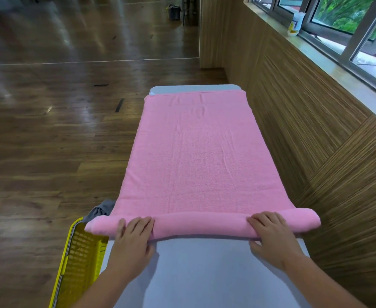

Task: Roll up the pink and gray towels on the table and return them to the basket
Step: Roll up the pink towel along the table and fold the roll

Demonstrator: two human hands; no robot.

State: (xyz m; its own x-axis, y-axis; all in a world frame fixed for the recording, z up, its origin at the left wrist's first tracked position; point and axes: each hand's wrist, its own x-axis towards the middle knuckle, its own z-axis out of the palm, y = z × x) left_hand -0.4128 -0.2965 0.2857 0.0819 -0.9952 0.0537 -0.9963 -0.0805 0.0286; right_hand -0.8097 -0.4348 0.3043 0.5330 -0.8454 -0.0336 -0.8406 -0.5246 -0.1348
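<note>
A pink towel lies spread lengthwise over the pale grey table. Its near end is wound into a thick roll that spans the table's width. My left hand rests on the left part of the roll, fingers curled over it. My right hand presses on the right part in the same way. A grey towel shows bunched at the table's left edge, above a yellow perforated basket standing on the floor; most of the grey towel is hidden behind the pink roll.
A wood-panelled wall runs close along the table's right side, with a window sill and a white container on it. Dark wooden floor lies to the left and beyond. A dark bin stands far back.
</note>
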